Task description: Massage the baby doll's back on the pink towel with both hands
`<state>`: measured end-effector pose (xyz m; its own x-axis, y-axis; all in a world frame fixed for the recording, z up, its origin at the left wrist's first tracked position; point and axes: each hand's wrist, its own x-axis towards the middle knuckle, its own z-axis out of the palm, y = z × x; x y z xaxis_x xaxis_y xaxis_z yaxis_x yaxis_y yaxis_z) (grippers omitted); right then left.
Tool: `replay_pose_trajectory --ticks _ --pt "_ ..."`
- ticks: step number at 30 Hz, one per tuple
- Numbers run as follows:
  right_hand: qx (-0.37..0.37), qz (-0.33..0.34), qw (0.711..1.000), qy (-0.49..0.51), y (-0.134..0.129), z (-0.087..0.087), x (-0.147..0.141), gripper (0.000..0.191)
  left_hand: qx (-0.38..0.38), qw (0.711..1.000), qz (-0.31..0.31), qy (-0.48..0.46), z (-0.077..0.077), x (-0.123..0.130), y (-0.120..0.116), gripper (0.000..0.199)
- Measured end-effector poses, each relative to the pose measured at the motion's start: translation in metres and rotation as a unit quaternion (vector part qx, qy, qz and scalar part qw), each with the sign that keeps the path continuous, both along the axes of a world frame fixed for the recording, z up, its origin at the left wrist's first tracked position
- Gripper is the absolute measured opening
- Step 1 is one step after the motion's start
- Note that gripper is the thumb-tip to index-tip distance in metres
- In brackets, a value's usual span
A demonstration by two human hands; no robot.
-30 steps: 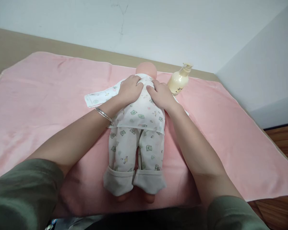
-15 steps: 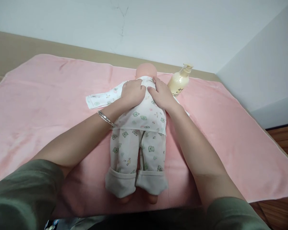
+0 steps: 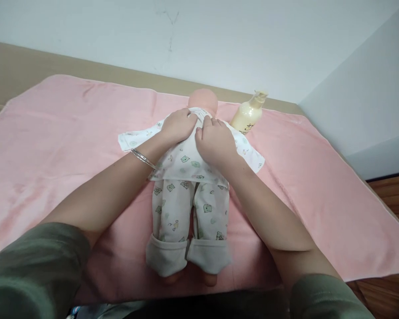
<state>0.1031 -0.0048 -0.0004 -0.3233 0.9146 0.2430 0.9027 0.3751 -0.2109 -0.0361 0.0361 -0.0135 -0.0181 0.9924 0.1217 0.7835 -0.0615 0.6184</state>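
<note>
A baby doll (image 3: 202, 99) lies lengthwise before me, its head at the far end and its face not visible. It wears a white long-sleeved shirt (image 3: 189, 161) and matching printed trousers (image 3: 177, 210) with turned-up grey cuffs. My left hand (image 3: 180, 126) is on the shirt's upper left part, fingers curled in against the cloth, a bangle (image 3: 143, 159) on the wrist. Across the upper middle and right of the shirt rests my right hand (image 3: 216, 139), fingers lying on the fabric, thumb apart. Between the two hands, below the neckline, the cloth is creased.
A cream pump bottle (image 3: 248, 116) stands just beyond the doll's right sleeve. Under everything is a pink blanket (image 3: 319, 190) spread over a wooden-toned table (image 3: 119, 68). A white wall (image 3: 103, 35) rises behind its far edge.
My right hand has slid left and slightly nearer on the shirt, uncovering the right sleeve. My left hand has shifted a little left, and folds have gathered near the neckline.
</note>
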Motion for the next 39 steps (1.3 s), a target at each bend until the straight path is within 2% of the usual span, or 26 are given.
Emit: replay_pose_trajectory --ticks 2,5,8,11,16,19,21,23,28,31,35,39 --pt "-0.017 0.0 1.0 0.008 0.004 0.001 0.003 0.046 0.0 1.0 0.002 0.015 0.002 0.003 -0.003 0.04" --pt "-0.044 -0.001 0.997 0.066 0.027 -0.005 0.019 0.047 0.012 0.998 0.007 0.064 0.006 0.015 -0.017 0.041" --pt "-0.066 0.006 0.989 0.133 0.051 -0.014 0.037 0.052 0.055 0.992 -0.005 0.112 0.009 0.031 -0.035 0.042" --pt "-0.071 0.003 0.988 0.138 0.059 -0.019 0.043 0.055 0.09 0.988 -0.025 0.122 0.009 0.04 -0.044 0.042" --pt "-0.029 0.015 0.998 0.058 0.035 -0.009 0.025 0.05 0.033 0.997 -0.028 0.064 0.009 0.025 -0.026 0.037" --pt "-0.014 0.033 0.999 0.037 0.017 -0.001 0.013 0.045 0.016 0.999 -0.015 0.026 0.005 0.011 -0.01 0.038" --pt "-0.016 0.037 0.998 0.041 0.014 0.0 0.01 0.045 0.013 1.0 -0.015 0.023 0.005 0.008 -0.007 0.04" --pt "-0.029 0.028 0.997 0.064 0.02 -0.003 0.012 0.043 0.011 0.999 -0.008 0.048 0.007 0.012 -0.013 0.042" --pt "-0.082 -0.018 0.988 0.132 0.055 -0.017 0.03 0.044 0.023 0.985 0.013 0.169 0.017 0.034 -0.044 0.05" --pt "-0.083 -0.023 0.988 0.132 0.06 -0.017 0.033 0.046 0.041 0.986 0.007 0.159 0.016 0.037 -0.047 0.045" --pt "-0.058 -0.011 0.996 0.063 0.034 -0.003 0.023 0.042 0.015 0.995 -0.008 0.096 0.01 0.022 -0.025 0.039" --pt "-0.04 0.019 0.999 0.026 0.008 0.007 0.01 0.025 0.012 0.999 -0.023 0.042 0.007 0.008 -0.009 0.038"
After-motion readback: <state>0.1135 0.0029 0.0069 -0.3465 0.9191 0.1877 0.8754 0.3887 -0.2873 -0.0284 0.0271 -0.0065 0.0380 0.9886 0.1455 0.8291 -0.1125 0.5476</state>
